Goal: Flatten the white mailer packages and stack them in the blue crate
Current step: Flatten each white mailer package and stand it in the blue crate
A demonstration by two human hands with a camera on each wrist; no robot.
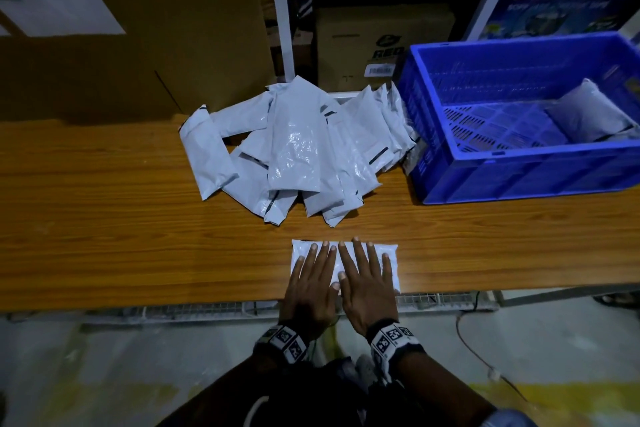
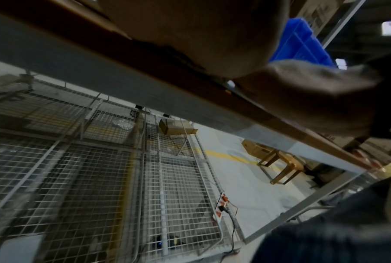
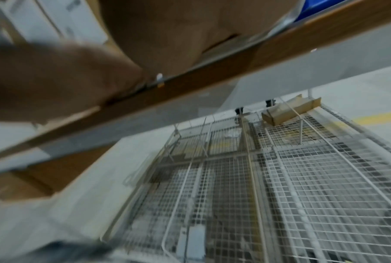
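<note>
head view: one white mailer [image 1: 390, 255] lies flat at 6 o'clock on the worktop [image 1: 104, 218], at its near edge. both hands are spread flat on it, left hand [image 1: 311, 282] beside right hand [image 1: 367, 282], thumbs nearly touching, gripping nothing. the loose pile of mailers [image 1: 298, 152] sits at 12 o'clock, the blue crate [image 1: 519, 163] at 2 o'clock with one mailer inside [image 1: 588, 114]. risk, as i judge it: the slick plastic could slip off the near edge under forward pressure.
</note>
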